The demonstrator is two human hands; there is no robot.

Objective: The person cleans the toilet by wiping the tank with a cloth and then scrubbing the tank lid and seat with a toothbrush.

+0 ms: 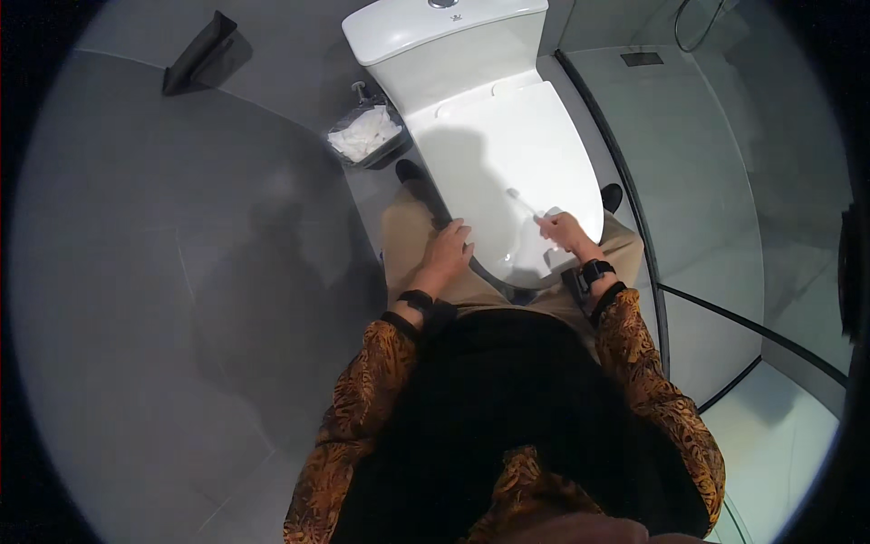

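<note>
In front of me stands a white toilet with its lid [494,154] down. My right hand [567,233] is closed around a slim white stick, perhaps a small brush [523,201], over the front right part of the lid. The far end of the stick points up and left, close to the lid; whether it touches is hard to tell. My left hand [450,247] rests at the lid's left edge with its fingers stretched out, holding nothing. Shadows of my arms and head fall across the white surface.
Left of the toilet is a dark bin [388,152] full of white paper. A dark fixture [199,56] juts out at the upper left. Along the right runs a black-framed shower partition [625,172], with a floor drain [642,59] and a hose [696,45] beyond.
</note>
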